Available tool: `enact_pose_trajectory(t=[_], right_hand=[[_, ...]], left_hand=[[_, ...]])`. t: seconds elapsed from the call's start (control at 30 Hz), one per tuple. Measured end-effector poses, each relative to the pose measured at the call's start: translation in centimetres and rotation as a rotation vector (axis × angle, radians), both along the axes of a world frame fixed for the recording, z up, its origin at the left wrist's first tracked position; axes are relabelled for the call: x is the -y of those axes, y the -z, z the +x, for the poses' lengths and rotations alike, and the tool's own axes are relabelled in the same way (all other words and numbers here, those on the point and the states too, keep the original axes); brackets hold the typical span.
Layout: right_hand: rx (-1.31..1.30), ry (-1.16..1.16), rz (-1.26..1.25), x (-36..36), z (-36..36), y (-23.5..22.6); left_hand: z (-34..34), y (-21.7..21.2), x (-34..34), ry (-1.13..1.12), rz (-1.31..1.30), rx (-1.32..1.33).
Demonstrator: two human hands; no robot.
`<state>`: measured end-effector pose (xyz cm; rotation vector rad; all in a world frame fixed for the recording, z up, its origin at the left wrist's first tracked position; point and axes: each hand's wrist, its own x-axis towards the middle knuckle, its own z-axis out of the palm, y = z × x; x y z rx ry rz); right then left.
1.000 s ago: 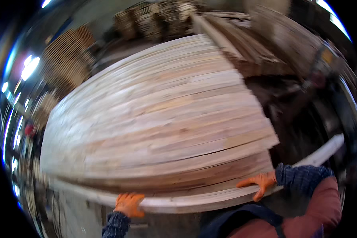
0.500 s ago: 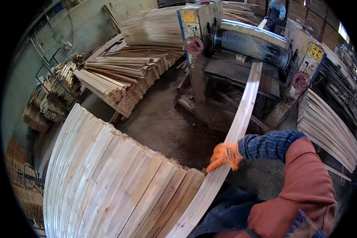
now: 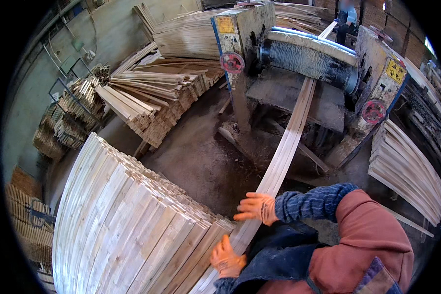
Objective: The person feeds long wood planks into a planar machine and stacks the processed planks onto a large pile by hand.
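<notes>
- Right hand (image 3: 256, 208), in an orange work glove, lies palm-down on the long pale wooden plank (image 3: 279, 161), fingers spread flat rather than curled round it — a steadying press, judging by the pose, not a grip.
- Left hand (image 3: 226, 257), also in an orange glove, sits lower on the same plank near its close end, fingers bent against the board's edge; whether it clasps the edge fully I cannot tell.
- The plank runs in a slant from the hands up to the grey roller machine (image 3: 304, 59), its far end resting on the dark steel machine bed (image 3: 289, 95); two hands set apart along its length keep a long thin board from swinging.
- The near end of the plank lies touching the edge of the big stack of pale sawn boards (image 3: 132, 230), packed tight side by side on the person's left — close enough that a board can be slid across without carrying.
- Two red handwheels (image 3: 232, 62) sit on the machine's upright posts, one at each side of the roller.
- Behind the machine, more heaped board stacks (image 3: 152, 103) lean on one another; at right, a layered pile of curved thin boards (image 3: 409, 171) stands well apart from the hands.
- Floor between stack and machine is dark packed dirt (image 3: 196, 161).
- Another person (image 3: 347, 19) stands beyond the machine, top of view — too small to tell more.
</notes>
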<state>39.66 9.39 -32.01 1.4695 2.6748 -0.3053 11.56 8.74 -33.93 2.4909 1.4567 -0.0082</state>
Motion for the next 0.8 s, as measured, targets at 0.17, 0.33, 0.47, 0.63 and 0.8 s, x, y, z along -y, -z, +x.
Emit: enact_pose_trajectory(t=[0.17, 0.33, 0.47, 0.63, 0.8], right_hand=[[-0.005, -0.065, -0.082, -0.8, 3.4, 0.1], [0.087, 0.054, -0.064, -0.3, 10.9, -1.8], [0.114, 0.290, 0.176, 0.6, 13.4, 0.9], [0.016, 0.425, 0.027, 1.0, 9.8, -1.5], [-0.222, -0.005, -0.022, 1.2, 2.5, -1.5]], left_hand=[[2.8, -2.5, 1.3, 0.091, 0.127, 0.259], [-7.5, -1.1, 2.2, 0.085, 0.225, 0.156], [-17.9, -2.9, 4.0, -0.149, 0.084, -0.096], [-14.8, -4.0, 3.7, -0.283, -0.074, -0.087], [-7.2, -5.5, 3.3, -0.205, -0.185, -0.100]])
